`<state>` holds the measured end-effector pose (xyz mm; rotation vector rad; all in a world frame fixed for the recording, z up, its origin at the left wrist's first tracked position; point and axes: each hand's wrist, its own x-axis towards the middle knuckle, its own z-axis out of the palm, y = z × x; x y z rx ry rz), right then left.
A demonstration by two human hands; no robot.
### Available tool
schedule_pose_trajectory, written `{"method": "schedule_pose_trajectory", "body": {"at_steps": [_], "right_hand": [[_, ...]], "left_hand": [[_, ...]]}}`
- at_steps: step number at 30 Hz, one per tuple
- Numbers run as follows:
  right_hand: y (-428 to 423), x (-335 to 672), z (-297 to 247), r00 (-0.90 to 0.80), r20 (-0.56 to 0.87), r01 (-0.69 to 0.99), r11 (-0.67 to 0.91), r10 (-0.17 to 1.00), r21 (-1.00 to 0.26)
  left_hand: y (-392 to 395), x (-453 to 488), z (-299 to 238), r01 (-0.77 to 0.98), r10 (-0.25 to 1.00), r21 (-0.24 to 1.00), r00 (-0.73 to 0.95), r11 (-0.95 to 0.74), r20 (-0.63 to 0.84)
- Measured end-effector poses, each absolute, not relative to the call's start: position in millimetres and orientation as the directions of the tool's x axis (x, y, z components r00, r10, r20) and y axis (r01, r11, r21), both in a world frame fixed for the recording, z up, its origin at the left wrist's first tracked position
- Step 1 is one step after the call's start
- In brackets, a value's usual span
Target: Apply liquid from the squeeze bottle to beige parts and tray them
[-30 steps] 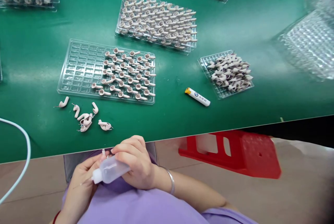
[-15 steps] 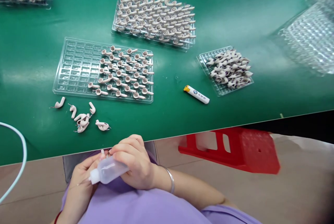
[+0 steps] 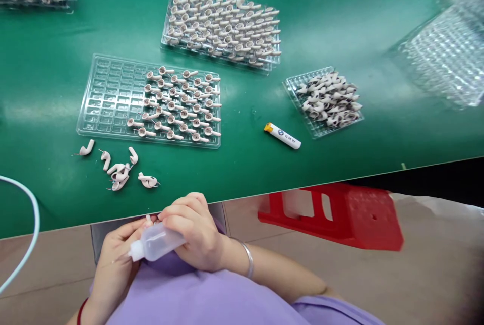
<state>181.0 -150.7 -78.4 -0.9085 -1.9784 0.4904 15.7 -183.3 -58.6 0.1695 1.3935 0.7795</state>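
One word, "BMW", shows beside a round emblem on the yellow-tipped tube [image 3: 283,136] on the counter [image 3: 242,168]. Just off the counter's near edge, the left hand [image 3: 116,254] pinches a small piece [image 3: 148,219]; the right hand [image 3: 198,236] grips a bottle [image 3: 161,242], cap [image 3: 136,251] facing left. A part-filled tray [image 3: 108,93] lies beyond.

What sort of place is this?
Probably a factory or workshop: a green worktop, a clear tray part-filled with small pale parts, and a squeeze bottle in the right hand.
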Motion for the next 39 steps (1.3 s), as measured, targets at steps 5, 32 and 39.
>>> {"method": "schedule_pose_trajectory", "body": {"at_steps": [5, 32, 39], "right_hand": [[-140.7, 197.5, -65.9, -0.242, 0.415, 0.175, 0.461, 0.877, -0.87], [-102.9, 233.4, -57.1, 0.017, 0.213, 0.452, 0.182, 0.977, -0.873], [-101.7, 232.7, -57.1, 0.024, 0.217, 0.429, 0.186, 0.976, -0.884]], "left_hand": [[-177.8, 1.3, -38.3, 0.081, 0.813, 0.809, -0.057, 0.582, -0.579], [-36.0, -17.5, -2.3, 0.86, 0.849, 0.279, 0.275, -0.428, 0.452], [20.5, -13.0, -10.1, 0.886, 0.885, 0.167, 0.381, -0.432, 0.269]]}}
